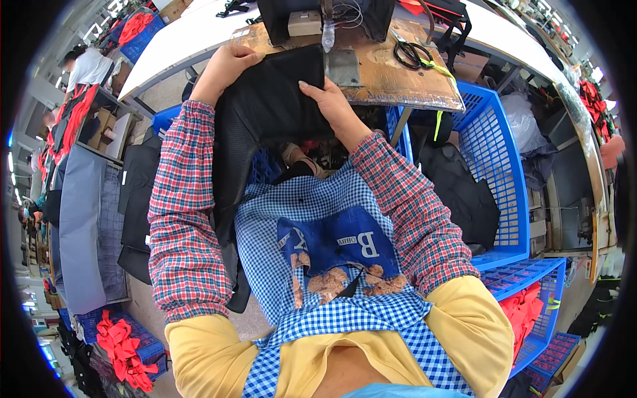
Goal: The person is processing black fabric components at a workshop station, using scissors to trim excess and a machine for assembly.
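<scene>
1. At the near edge of the worn wooden sewing table, you had a black padded fabric piece laid up against the machine's needle area, with the rest of it hanging off the edge toward your lap.
2. Your left hand lay flat on the piece's far left corner, fingers spread and pressing down, not pinching.
3. Your right hand pressed on the piece's right side just beside the metal plate, fingers stretched out flat along the fabric; whether the thumb pinched the edge from beneath, I could not tell.
4. To do this step well, you would have wanted both palms holding the piece taut and level, the right fingertips kept clear of the needle, and the hanging weight supported so it did not drag the seam off line.
5. Scissors lay near the table's right far corner, well apart from your hands.
6. A blue plastic crate stood at your right holding dark fabric.
7. The sewing machine was cut off at the top, so needle and presser foot were hard to make out.
8. The piece's lower part vanished behind your checked apron and left sleeve.
</scene>
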A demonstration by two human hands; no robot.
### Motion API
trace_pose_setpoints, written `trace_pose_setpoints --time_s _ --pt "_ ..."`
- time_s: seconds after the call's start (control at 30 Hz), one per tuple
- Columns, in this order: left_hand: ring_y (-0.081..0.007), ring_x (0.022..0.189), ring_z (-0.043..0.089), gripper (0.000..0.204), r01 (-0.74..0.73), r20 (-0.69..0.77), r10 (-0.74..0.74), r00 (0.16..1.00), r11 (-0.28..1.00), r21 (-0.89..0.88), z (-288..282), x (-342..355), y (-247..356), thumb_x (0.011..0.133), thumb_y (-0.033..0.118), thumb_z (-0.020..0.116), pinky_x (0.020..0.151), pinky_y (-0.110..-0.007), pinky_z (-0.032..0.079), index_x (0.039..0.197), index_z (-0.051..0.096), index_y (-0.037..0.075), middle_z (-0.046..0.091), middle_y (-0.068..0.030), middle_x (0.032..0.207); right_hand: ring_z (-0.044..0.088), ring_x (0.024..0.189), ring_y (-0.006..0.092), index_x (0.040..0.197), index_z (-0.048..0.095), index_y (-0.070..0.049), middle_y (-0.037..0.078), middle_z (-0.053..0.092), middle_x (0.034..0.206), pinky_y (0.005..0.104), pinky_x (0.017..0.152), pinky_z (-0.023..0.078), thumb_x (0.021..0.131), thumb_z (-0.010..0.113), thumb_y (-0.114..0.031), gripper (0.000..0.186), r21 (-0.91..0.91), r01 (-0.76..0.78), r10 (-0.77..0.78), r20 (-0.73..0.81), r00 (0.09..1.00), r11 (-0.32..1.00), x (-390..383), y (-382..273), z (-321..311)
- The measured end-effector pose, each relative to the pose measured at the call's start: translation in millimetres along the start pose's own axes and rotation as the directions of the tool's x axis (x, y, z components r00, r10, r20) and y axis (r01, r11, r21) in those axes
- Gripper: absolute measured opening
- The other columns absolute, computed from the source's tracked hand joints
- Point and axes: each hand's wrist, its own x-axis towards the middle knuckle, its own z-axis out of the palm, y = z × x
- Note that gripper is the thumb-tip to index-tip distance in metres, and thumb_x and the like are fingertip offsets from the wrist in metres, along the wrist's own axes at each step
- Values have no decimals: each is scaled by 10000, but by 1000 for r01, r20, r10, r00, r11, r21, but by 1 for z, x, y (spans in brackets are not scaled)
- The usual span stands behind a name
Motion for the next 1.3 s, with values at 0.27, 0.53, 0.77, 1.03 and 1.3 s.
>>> trace_pose_setpoints --time_s 0.27,0.53,0.77,1.03,1.3 --pt "-208 723 675 331 -46 -2 46 999 999 13 1 0 -3 876 316 666 745 -285 539 992 730 13 704 -120 837 617 971 128 1207 571 -39 43 642 1104 276 852 517 921 622 -168 318 -27 20 -20 21 1000 999 0 2 -4" --pt "-165 713 665 349 -107 50 106 993 994 18 0 -26 -1 879 319 663 700 -278 524 972 717 -13 702 -94 800 629 933 144 1218 555 -1 65 648 1089 281 844 511 912 617 -127 336 -70 -79 80 10 997 994 -21 -10 -8" --pt "-130 783 609 519 -88 518 145 843 987 -134 23 -89 -23 943 479 545 765 -265 479 1019 672 -19 666 -56 804 605 945 110 1248 565 0 34 654 1074 255 860 478 872 683 -187 436 -538 -12 160 230 960 843 -73 -91 -46" --pt "-132 661 545 522 -207 602 206 771 976 -69 29 -130 48 884 500 619 620 -283 430 877 666 -19 590 -61 683 567 973 77 1213 602 -29 -1 622 1066 231 886 437 894 666 -170 355 -906 113 54 147 988 409 -158 -262 -91" --pt "-87 565 409 500 -198 468 425 775 866 -458 66 -155 111 852 454 680 529 -278 361 725 599 -23 425 -22 580 530 1175 337 1306 490 -8 189 497 1329 379 1006 420 783 753 -265 640 -893 214 -378 371 848 -395 -184 -244 -89"
